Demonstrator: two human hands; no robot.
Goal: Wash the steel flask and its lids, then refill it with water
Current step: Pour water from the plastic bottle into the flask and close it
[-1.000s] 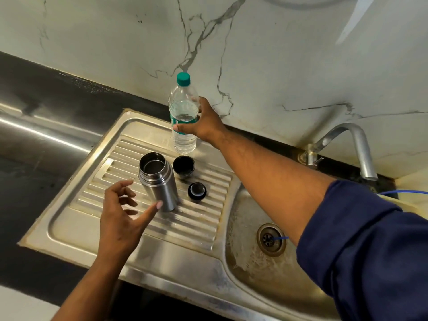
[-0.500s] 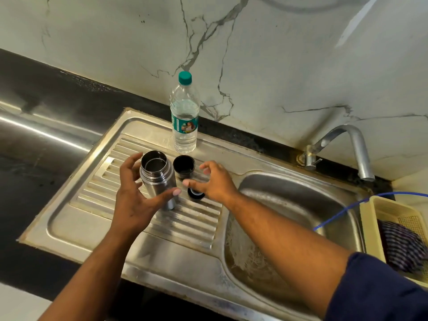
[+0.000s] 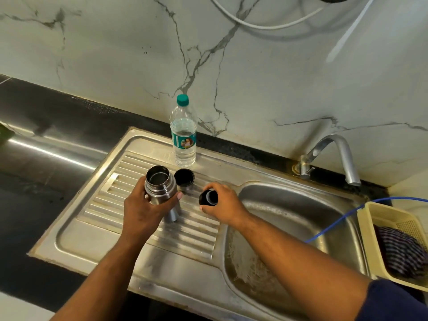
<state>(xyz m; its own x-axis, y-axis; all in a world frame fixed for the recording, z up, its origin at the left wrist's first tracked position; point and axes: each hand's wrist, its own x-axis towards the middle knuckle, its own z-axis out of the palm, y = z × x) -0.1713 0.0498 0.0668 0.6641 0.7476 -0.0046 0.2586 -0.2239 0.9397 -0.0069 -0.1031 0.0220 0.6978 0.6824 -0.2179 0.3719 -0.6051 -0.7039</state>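
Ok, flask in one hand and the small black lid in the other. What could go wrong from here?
1. The right hand holds the small black lid only at the fingers, near the basin. A slip could drop it in.
2. The left hand grips the open flask close to the cup lid and water bottle. A careless swing might knock either over.
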